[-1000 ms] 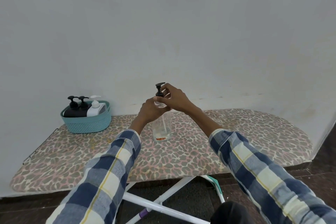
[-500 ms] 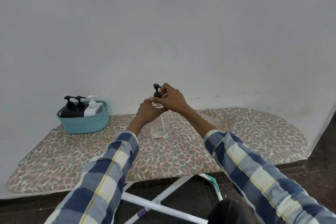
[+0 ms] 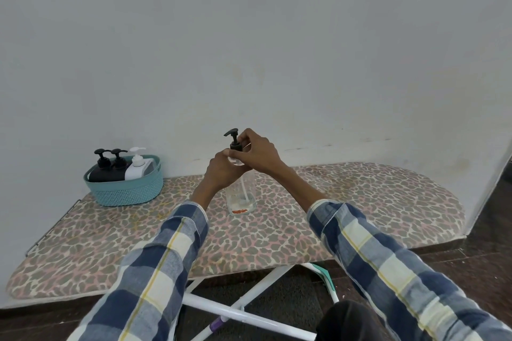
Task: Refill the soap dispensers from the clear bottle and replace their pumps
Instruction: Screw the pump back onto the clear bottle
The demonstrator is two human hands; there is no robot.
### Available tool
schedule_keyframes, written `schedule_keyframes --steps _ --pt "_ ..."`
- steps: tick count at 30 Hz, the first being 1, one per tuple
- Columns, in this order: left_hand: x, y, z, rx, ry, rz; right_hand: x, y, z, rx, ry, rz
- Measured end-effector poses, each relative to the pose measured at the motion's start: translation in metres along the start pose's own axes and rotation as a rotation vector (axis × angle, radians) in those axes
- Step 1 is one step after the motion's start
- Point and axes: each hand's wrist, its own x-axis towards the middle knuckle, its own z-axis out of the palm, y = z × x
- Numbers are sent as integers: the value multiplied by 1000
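Step in hand, by my reading: unscrewing the black pump (image 3: pixel 235 141) on the clear bottle (image 3: pixel 241 193), which stands mid ironing board (image 3: pixel 360 191). Right hand (image 3: pixel 256 151) pinches the pump collar; left hand (image 3: pixel 221 171) wraps the bottle's shoulder. Both forearms reach forward, converging. Next: lift pump out (dispensers (image 3: pixel 119 167) wait in the basket (image 3: pixel 126 191)).

A clear plastic bottle (image 3: pixel 241 196) standing upright on the leopard-print ironing board (image 3: pixel 360 202) is gripped at its shoulder by the left hand (image 3: pixel 221 171), while its black pump collar (image 3: pixel 235 144) is pinched by the right hand (image 3: pixel 257 151). Two black dispensers (image 3: pixel 106 169) and a white one (image 3: pixel 137 167) are held in a teal woven basket (image 3: pixel 127 191).
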Motion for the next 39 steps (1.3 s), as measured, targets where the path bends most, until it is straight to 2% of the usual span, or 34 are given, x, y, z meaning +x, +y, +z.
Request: schedule_keyframes --steps 6,12,18,24,30,39 --pt "-2 6 1 57 8 39 -4 8 -9 119 -43 -18" --pt "-5 3 1 10 13 11 -2 4 1 32 26 7" --pt "-4 5 1 11 18 36 -4 6 -11 153 -70 -4" --pt "-6 4 2 13 14 24 -5 5 -4 85 -17 16" --pt "-3 5 3 40 3 30 -4 7 -11 98 -77 -25" --pt "-5 3 2 -8 5 4 -2 7 -2 54 -24 -7"
